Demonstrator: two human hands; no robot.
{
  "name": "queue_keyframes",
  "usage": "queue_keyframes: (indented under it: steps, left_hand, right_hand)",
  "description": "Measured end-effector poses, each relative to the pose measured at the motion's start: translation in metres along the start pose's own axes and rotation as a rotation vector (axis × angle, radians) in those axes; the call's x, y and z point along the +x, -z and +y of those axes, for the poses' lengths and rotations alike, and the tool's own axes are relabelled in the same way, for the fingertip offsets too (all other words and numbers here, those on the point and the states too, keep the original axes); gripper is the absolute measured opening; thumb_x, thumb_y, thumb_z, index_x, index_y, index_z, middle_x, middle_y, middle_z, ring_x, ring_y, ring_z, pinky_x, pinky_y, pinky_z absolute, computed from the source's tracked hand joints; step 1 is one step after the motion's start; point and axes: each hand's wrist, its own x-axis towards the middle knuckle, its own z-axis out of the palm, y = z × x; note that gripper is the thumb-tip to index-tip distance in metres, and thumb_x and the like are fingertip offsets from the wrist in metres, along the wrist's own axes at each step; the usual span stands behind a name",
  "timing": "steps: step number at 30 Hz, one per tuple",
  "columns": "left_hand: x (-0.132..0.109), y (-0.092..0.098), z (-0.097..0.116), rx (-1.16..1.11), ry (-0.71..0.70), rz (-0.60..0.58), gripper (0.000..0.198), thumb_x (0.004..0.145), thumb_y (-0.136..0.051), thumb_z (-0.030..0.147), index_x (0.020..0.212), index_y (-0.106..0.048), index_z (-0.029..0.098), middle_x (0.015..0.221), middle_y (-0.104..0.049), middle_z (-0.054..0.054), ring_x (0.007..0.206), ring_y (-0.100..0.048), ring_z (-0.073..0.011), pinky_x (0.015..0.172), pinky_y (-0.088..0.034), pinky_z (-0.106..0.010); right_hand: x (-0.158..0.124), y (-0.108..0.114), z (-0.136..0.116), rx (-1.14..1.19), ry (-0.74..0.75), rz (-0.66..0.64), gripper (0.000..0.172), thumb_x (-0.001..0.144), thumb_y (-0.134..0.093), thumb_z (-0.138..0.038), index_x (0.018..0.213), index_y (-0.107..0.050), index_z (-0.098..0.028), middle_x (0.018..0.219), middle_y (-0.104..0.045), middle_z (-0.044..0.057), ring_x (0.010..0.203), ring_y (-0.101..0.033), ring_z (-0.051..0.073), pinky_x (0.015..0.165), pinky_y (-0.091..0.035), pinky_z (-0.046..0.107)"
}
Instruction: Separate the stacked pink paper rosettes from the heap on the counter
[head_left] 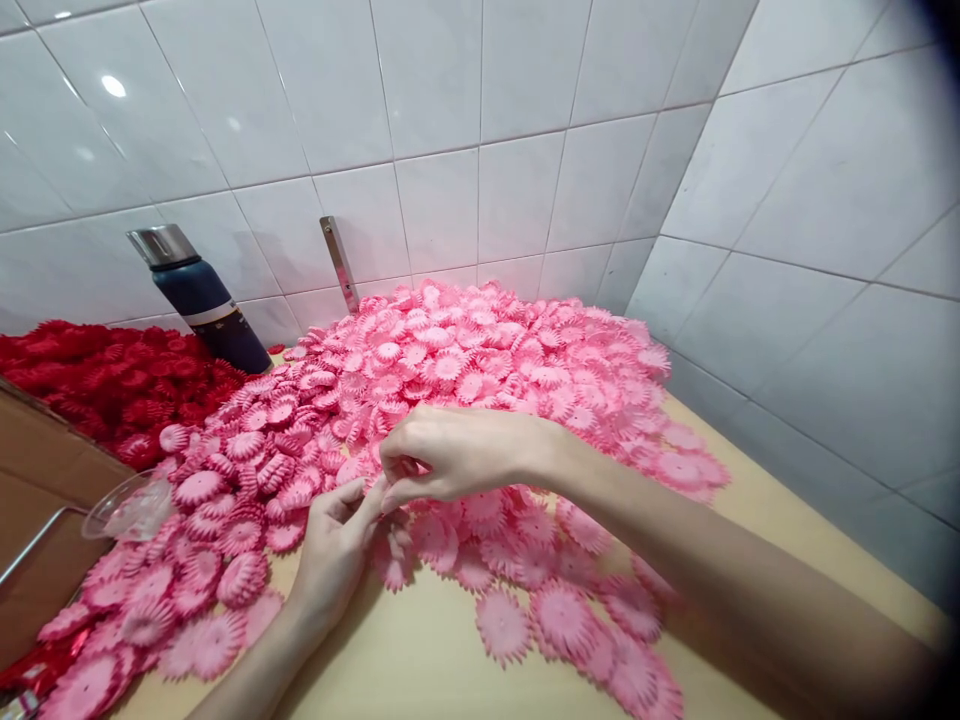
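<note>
A big heap of pink ruffled flower-shaped pieces (pixel 480 350) covers the tabletop (pixel 420 660) up to the tiled wall. My right hand (pixel 457 452) is over the front of the heap with its fingers pinched together on one or more pink pieces. My left hand (pixel 334 545) is just below and left of it, fingers curled and pinching at the same spot. The fingertips of both hands meet near the middle. What exactly sits between them is too small to make out.
A heap of red pieces (pixel 105 375) lies at the left. A dark blue flask with a steel cap (pixel 201 297) stands by the wall. A clear plastic cup (pixel 129 508) and a brown cardboard box (pixel 37 500) are at the left edge. Tiled walls close in behind and right.
</note>
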Motion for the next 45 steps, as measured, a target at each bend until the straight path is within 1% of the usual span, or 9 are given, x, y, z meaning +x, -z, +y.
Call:
queue_keyframes:
  steps: [3,7,13,20,25,31,36,40,45]
  left_hand:
    - [-0.002,0.000,0.000,0.056,0.007,-0.026,0.038,0.077,-0.066,0.048,0.066,-0.063,0.012,0.052,-0.064,-0.001,0.038,-0.055,-0.0112,0.039,-0.043,-0.020]
    - [-0.004,-0.003,0.001,0.131,-0.011,-0.039,0.046,0.077,-0.063,0.057,0.064,-0.061,0.013,0.049,-0.062,-0.001,0.036,-0.054,-0.0117,0.036,-0.041,-0.020]
    - [-0.008,-0.005,0.005,0.237,-0.088,-0.092,0.054,0.071,-0.063,0.066,0.056,-0.060,0.014,0.044,-0.062,-0.004,0.036,-0.056,-0.0136,0.036,-0.041,-0.021]
    - [-0.012,-0.005,0.009,0.325,-0.132,-0.082,0.039,0.075,-0.067,0.044,0.049,-0.061,0.016,0.044,-0.064,-0.004,0.038,-0.058,-0.0148,0.039,-0.043,-0.021]
    - [-0.012,-0.006,0.009,0.269,-0.087,-0.074,0.028,0.070,-0.070,0.033,0.051,-0.061,0.015,0.044,-0.065,-0.003,0.037,-0.058,-0.0144,0.039,-0.043,-0.020]
    - [-0.011,-0.008,0.008,0.230,-0.019,-0.121,0.019,0.070,-0.069,0.028,0.059,-0.064,0.013,0.052,-0.068,-0.004,0.044,-0.061,-0.0147,0.042,-0.046,-0.020]
    - [-0.010,-0.009,0.007,0.249,0.035,-0.123,0.019,0.071,-0.070,0.031,0.070,-0.066,0.013,0.060,-0.072,-0.006,0.049,-0.063,-0.0156,0.045,-0.048,-0.021]
    - [-0.012,-0.008,0.005,0.253,0.042,-0.135,0.018,0.072,-0.070,0.030,0.072,-0.067,0.012,0.063,-0.071,-0.006,0.053,-0.063,-0.0149,0.046,-0.047,-0.019]
    - [-0.012,-0.010,0.007,0.211,0.041,-0.171,0.018,0.076,-0.068,0.031,0.076,-0.067,0.013,0.065,-0.071,-0.005,0.059,-0.066,-0.0165,0.050,-0.049,-0.020]
  right_hand:
    - [0.001,0.001,0.001,-0.001,0.003,0.009,0.018,0.087,-0.056,-0.033,0.081,-0.056,-0.016,0.079,-0.059,0.002,0.068,-0.050,0.011,0.055,-0.036,0.023]
    - [-0.001,0.002,0.001,0.018,0.011,-0.010,0.021,0.085,-0.056,-0.036,0.083,-0.059,-0.015,0.086,-0.061,0.005,0.076,-0.052,0.014,0.062,-0.039,0.025]
    - [-0.005,0.005,0.005,0.246,0.022,-0.172,0.025,0.083,-0.060,-0.039,0.083,-0.062,-0.014,0.078,-0.063,0.002,0.067,-0.054,0.011,0.058,-0.041,0.023]
    - [-0.005,0.005,0.009,0.320,0.028,-0.194,0.033,0.079,-0.064,-0.047,0.079,-0.067,-0.013,0.069,-0.064,0.000,0.059,-0.052,0.010,0.053,-0.040,0.022]
    - [-0.002,0.004,0.007,0.329,0.031,-0.192,0.026,0.080,-0.065,-0.038,0.075,-0.066,-0.013,0.067,-0.062,0.000,0.058,-0.052,0.009,0.053,-0.040,0.022]
    - [-0.003,0.006,0.003,0.211,0.000,-0.154,0.009,0.077,-0.060,-0.017,0.074,-0.066,-0.011,0.071,-0.064,0.002,0.064,-0.054,0.010,0.058,-0.041,0.023]
    - [-0.005,0.002,0.003,0.067,-0.021,-0.079,0.012,0.076,-0.062,-0.025,0.071,-0.064,-0.014,0.066,-0.062,0.001,0.063,-0.050,0.011,0.055,-0.036,0.023]
    - [-0.004,0.000,-0.002,-0.024,-0.039,-0.076,0.013,0.077,-0.057,-0.021,0.069,-0.063,-0.014,0.060,-0.057,0.000,0.057,-0.046,0.010,0.049,-0.031,0.024]
    - [-0.004,0.001,-0.007,-0.134,-0.053,-0.028,0.007,0.074,-0.054,-0.017,0.069,-0.057,-0.014,0.068,-0.055,0.004,0.062,-0.044,0.012,0.049,-0.030,0.024]
